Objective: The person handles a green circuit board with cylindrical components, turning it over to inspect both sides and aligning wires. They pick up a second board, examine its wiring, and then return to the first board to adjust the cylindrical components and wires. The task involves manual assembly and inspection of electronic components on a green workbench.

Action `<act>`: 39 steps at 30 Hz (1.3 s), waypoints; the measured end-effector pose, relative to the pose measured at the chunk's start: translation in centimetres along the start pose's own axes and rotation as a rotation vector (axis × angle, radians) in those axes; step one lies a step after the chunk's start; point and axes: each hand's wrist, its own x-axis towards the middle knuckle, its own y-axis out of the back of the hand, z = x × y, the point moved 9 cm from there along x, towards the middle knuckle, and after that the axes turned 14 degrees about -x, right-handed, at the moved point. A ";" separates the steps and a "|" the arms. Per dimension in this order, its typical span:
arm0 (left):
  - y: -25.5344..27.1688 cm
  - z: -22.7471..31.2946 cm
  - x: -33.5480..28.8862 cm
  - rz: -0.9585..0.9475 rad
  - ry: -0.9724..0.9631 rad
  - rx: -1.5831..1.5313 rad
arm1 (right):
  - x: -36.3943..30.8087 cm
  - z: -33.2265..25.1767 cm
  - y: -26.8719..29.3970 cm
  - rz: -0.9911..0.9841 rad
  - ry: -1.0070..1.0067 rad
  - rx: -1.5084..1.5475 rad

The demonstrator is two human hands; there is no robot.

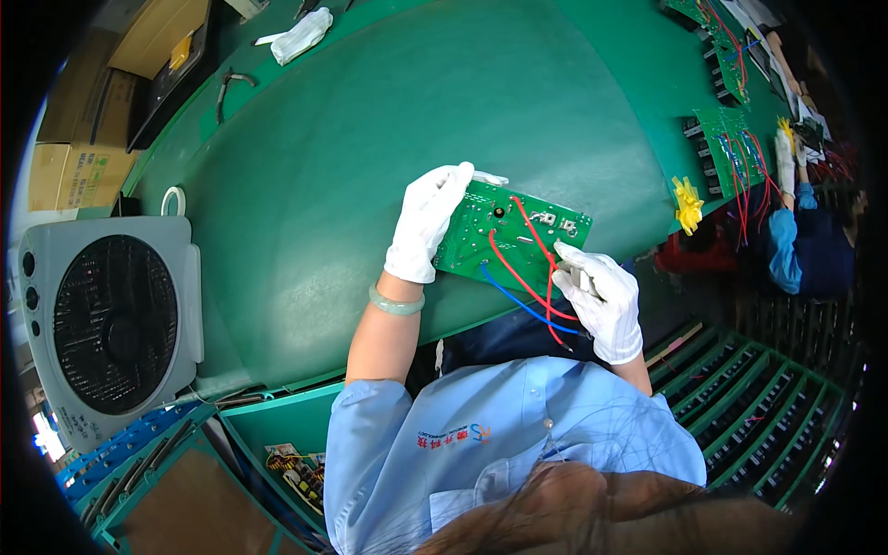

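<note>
**Board Held in Both Hands at the Near Edge**

We hold the green board (472, 242) over the near edge of the tabletop (324, 139), directly in front of our body. Its face carries small soldered parts. We cannot tell whether the board touches the surface below.

Left hand (424, 222): gloved in white, its fingers closed on the board's left edge. A pale bangle (396, 302) encircles the wrist.

Right hand (606, 305): gloved in white, at the board's lower right corner. Its fingers are bent; we cannot tell whether they grip the edge, a wire or nothing.

Two red wires (520, 280) and one blue wire (527, 310) leave the board's face and run toward the right hand. The red wires cross near their lower ends.

Surroundings: a grey fan (120, 324) stands at our left, beside a cardboard box (88, 178). A white glove (303, 37) lies near the far edge. At our right, we locate a yellow bundle (686, 205) and further wired boards (731, 139).
</note>
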 end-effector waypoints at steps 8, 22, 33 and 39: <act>-0.3 0.8 -0.3 0.031 0.001 0.037 | 0.1 -0.1 -0.2 -0.049 0.038 -0.038; 0.1 -0.1 0.2 -0.028 -0.006 0.029 | 0.6 -0.1 -0.1 -0.103 0.117 -0.155; -0.3 -0.2 0.6 0.016 0.047 0.092 | 1.2 2.2 2.2 0.038 0.065 -0.246; -0.4 -1.0 0.7 0.065 0.129 0.071 | 1.8 4.0 2.8 0.119 0.034 -0.309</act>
